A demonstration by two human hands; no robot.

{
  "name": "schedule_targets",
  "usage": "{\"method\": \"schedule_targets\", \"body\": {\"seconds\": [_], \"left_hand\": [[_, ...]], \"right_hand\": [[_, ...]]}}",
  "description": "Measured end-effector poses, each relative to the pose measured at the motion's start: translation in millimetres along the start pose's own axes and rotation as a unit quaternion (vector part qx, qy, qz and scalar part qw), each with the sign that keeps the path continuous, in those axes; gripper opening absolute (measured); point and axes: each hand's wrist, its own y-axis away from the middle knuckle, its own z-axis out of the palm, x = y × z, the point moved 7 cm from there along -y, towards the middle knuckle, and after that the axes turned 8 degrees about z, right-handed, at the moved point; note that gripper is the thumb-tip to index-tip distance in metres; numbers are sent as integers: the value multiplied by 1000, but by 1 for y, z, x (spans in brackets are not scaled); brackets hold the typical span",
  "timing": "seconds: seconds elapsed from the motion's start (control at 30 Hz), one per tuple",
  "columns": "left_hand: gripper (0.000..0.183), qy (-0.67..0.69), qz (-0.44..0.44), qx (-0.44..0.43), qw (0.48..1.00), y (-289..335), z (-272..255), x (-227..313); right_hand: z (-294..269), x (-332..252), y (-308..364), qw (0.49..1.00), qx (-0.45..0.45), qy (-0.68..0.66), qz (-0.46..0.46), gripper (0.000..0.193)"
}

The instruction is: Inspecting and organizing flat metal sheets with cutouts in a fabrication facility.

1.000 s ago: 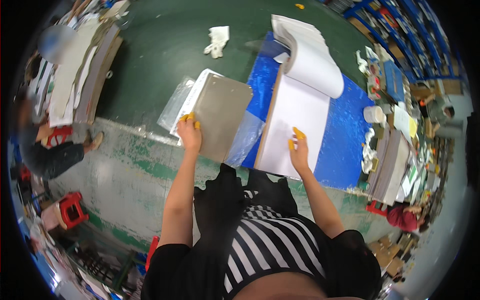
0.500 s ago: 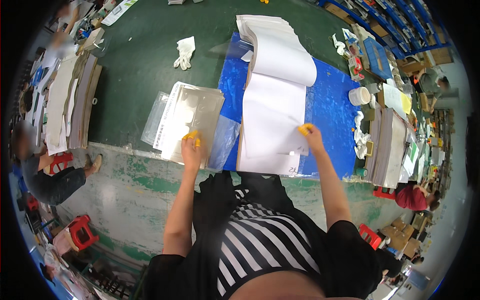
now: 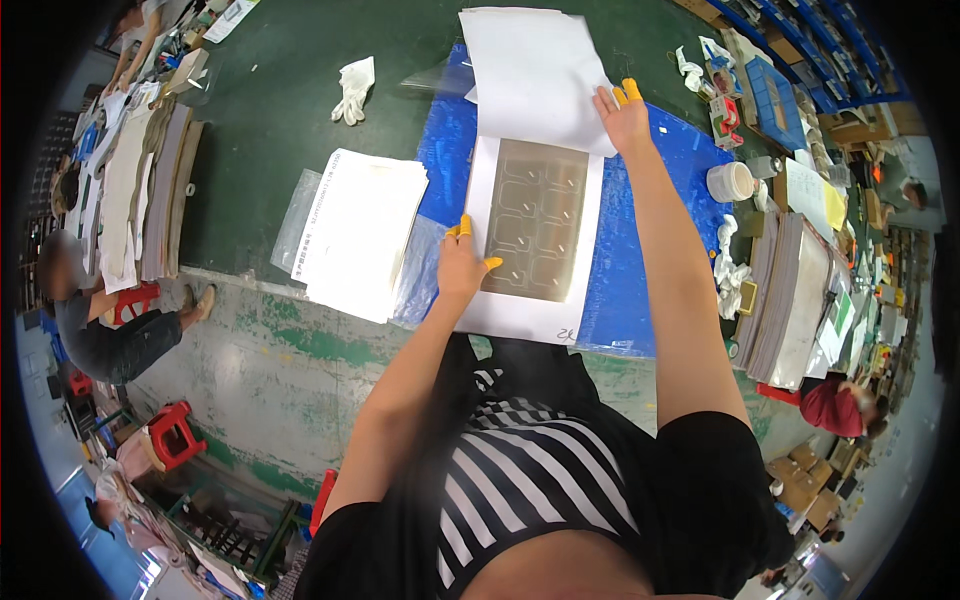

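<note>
A grey-brown translucent sheet with rounded outlines (image 3: pixel 540 220) lies on a white paper sheet (image 3: pixel 520 318) in the middle. My left hand (image 3: pixel 462 268), yellow covers on its fingertips, rests at its lower left edge, thumb on the sheet and fingers apart. Farther up, my right hand (image 3: pixel 627 122) has its fingers stretched out along the right edge of the turned-back white papers (image 3: pixel 540 85). It also wears yellow fingertip covers. Below all this lies a blue mat (image 3: pixel 640 270). To the left is a stack with white paper on top (image 3: pixel 365 235).
A white glove (image 3: pixel 354 90) lies on the green table (image 3: pixel 270 130). Along the right stand a white tub (image 3: pixel 731 182), a blue tray (image 3: pixel 774 105) and thick paper stacks (image 3: pixel 790 290). More stacks (image 3: pixel 150 200) stand at the left, near a seated person (image 3: pixel 100 330).
The grey-brown sheet has moved from the left stack onto the white paper, and white paper now tops that stack. My left hand has shifted right; my right hand has moved up to the turned-back papers.
</note>
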Motion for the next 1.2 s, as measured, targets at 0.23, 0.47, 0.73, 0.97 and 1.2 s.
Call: {"method": "schedule_targets", "body": {"seconds": [0.23,0.47,0.73,0.97,1.2], "left_hand": [[47,121,-127,-60,983,10,-19,-42],[44,498,-227,-149,823,26,-56,-12],[36,665,-204,-1,719,30,-110,8],[29,401,2,22,916,30,-145,2],[31,600,-44,85,794,46,-148,17]], "right_hand": [[-84,52,106,935,-64,343,-65,35],[-54,103,242,652,-139,702,-250,54],[6,72,261,715,-258,584,-286,26],[26,70,263,885,-124,427,-138,21],[34,103,262,943,-122,306,-33,23]]}}
